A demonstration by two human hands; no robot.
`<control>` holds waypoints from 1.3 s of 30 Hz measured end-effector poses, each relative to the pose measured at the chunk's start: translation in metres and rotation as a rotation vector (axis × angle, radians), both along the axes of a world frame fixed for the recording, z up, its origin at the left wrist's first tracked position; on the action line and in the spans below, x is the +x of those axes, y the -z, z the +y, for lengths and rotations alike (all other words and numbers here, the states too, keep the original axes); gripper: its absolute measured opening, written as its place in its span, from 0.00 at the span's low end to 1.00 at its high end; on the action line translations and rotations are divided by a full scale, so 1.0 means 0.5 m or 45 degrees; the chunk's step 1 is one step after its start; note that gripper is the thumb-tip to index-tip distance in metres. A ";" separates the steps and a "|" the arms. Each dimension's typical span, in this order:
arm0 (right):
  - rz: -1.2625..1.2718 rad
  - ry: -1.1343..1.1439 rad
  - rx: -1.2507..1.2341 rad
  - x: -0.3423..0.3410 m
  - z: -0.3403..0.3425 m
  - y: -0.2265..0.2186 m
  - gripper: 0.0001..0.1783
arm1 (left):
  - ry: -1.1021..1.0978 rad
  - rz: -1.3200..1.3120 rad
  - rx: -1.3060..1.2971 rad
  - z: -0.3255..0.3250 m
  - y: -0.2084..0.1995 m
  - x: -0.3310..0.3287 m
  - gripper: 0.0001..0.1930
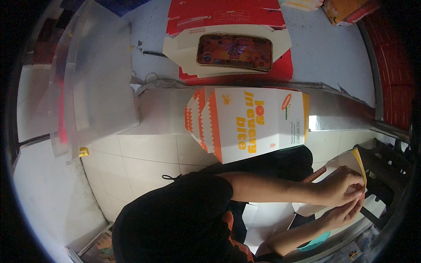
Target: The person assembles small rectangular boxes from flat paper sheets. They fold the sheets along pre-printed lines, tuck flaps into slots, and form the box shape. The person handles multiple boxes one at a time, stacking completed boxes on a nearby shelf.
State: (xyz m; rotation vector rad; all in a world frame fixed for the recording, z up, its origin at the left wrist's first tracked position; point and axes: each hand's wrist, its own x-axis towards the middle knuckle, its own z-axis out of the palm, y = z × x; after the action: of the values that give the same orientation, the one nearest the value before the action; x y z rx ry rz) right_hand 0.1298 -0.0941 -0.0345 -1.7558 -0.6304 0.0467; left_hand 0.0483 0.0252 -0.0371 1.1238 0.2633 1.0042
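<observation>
The white card sheet [350, 160] looked light, stiff but easily creased, best taken by its edge, where left hand [343, 185] and right hand [341, 215] pinched, fingers nearly closed.

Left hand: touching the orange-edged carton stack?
Apart. The head view shows it: the left hand is off to the right, with tiled floor visible between it and the near right corner of the carton stack.
</observation>
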 end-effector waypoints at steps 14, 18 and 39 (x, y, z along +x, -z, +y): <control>-0.193 0.168 -0.197 -0.016 0.004 -0.007 0.17 | -0.004 -0.081 0.063 -0.027 0.020 0.018 0.04; -0.388 0.252 -0.407 -0.023 0.007 -0.013 0.20 | -0.016 -0.030 0.127 -0.035 0.024 0.019 0.03; 0.080 0.162 0.161 0.007 -0.035 -0.001 0.18 | -0.074 -0.049 0.061 -0.039 0.007 0.026 0.04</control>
State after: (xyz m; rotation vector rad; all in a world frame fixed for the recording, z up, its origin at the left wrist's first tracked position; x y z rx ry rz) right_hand 0.1333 -0.1114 -0.0338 -1.6622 -0.4652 -0.0254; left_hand 0.0614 0.0057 -0.0405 1.1448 0.2431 1.0876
